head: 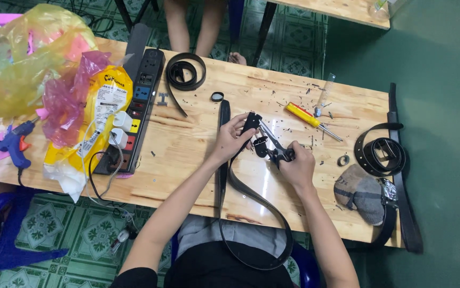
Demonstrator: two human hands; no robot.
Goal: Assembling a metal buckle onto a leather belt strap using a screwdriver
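Note:
My left hand grips the end of a long black belt near the middle of the wooden table. The belt's far end lies flat on the table and its near part loops down over my lap. My right hand is closed around the handles of a black punch-plier tool, whose jaws meet the belt end held by the left hand. Small dark scraps lie scattered on the wood around both hands.
A yellow-handled screwdriver lies right of the hands. Coiled black belts sit at the back and at the right edge, beside a grey cap. A black power strip, plastic bags and a blue glue gun fill the left. Someone's bare legs stand beyond.

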